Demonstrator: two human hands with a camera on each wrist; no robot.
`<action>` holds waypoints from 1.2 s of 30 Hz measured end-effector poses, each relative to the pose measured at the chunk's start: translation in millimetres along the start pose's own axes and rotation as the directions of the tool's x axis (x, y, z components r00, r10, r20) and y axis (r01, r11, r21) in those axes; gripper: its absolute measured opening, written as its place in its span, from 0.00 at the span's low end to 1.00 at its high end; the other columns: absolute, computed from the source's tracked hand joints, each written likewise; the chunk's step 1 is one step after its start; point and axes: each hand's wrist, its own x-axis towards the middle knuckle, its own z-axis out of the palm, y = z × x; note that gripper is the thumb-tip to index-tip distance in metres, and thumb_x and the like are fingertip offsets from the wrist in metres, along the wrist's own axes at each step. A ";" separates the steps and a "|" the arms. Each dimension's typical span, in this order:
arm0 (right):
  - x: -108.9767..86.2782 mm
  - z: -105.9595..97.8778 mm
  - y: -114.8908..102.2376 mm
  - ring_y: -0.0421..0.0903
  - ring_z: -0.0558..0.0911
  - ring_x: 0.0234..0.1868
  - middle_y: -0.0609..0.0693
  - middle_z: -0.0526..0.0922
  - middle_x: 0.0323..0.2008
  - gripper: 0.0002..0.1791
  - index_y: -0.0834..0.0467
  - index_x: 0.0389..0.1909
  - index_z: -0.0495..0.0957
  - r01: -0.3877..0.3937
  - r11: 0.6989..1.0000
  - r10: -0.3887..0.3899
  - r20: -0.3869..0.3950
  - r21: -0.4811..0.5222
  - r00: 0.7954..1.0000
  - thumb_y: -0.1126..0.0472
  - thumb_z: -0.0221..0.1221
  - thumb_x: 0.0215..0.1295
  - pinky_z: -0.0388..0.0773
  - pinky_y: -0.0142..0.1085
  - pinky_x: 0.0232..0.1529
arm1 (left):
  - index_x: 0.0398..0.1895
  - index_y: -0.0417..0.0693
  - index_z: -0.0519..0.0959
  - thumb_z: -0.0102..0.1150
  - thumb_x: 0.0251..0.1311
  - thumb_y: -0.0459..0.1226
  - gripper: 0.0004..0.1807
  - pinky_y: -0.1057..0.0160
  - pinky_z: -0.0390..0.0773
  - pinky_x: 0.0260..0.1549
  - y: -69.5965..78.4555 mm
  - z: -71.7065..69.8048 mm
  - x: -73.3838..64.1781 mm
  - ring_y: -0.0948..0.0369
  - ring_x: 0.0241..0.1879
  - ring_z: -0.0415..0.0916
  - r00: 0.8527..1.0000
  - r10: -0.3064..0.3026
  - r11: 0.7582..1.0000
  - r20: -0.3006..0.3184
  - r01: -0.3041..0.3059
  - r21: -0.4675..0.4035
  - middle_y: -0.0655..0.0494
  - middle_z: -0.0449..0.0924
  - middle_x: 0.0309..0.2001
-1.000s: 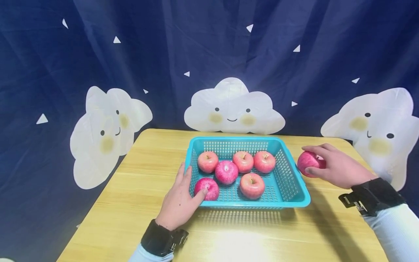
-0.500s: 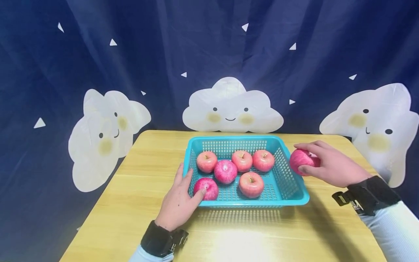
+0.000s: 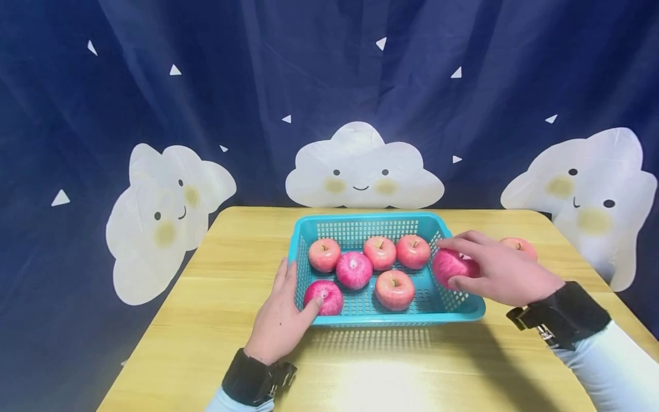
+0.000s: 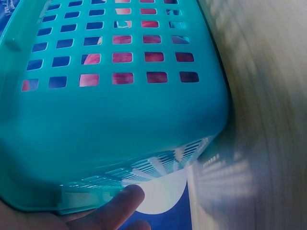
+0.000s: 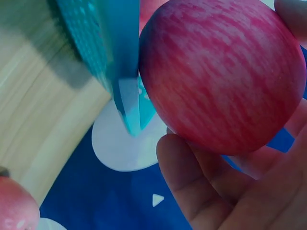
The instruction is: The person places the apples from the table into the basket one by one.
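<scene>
A blue-green plastic basket with grid walls stands on the table, several apples inside it, among them a pale red one and a deeper pink one. My left hand grips the basket's near-left corner, thumb over the rim and fingers along the outer wall; in the left wrist view a finger lies against the basket. My right hand holds a pink-red apple between thumb and fingers, over the basket's right rim.
Another apple lies on the wooden table to the right, partly hidden behind my right hand. Behind the table hangs a dark blue curtain with white clouds and triangles.
My right hand has carried its apple leftward, from beside the basket to over its right rim. The apple on the table has come into view. My left hand stays on the basket.
</scene>
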 end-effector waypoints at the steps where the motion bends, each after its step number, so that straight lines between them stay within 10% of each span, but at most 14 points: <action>1: 0.7 1.8 -1.1 0.41 0.80 0.44 0.47 0.76 0.56 0.36 0.47 0.66 0.75 0.011 1.000 -0.012 0.011 0.015 1.000 0.45 0.73 0.56 0.81 0.38 0.38 | 0.82 0.45 0.48 0.61 0.63 0.58 0.52 0.39 0.74 0.58 0.1 -0.1 -0.2 0.48 0.75 0.56 1.000 -0.002 1.000 0.000 0.002 0.000 0.52 0.39 0.82; 23: 9.9 39.3 -13.0 0.38 0.79 0.38 0.44 0.78 0.53 0.31 0.45 0.62 0.79 0.144 0.990 -0.143 0.081 -0.002 0.986 0.48 0.72 0.56 0.80 0.39 0.41 | 0.82 0.46 0.50 0.61 0.63 0.58 0.51 0.38 0.76 0.55 0.1 0.3 -1.9 0.46 0.74 0.58 1.000 0.006 1.000 -0.015 -0.006 -0.011 0.51 0.39 0.82; 36: 15.5 48.4 -18.7 0.41 0.79 0.42 0.44 0.77 0.55 0.26 0.39 0.59 0.80 0.093 0.995 -0.099 0.143 0.046 0.985 0.48 0.70 0.57 0.80 0.43 0.45 | 0.81 0.45 0.51 0.61 0.63 0.58 0.51 0.39 0.76 0.56 -1.0 0.6 -1.3 0.47 0.74 0.58 1.000 0.017 1.000 -0.014 -0.017 -0.019 0.50 0.40 0.82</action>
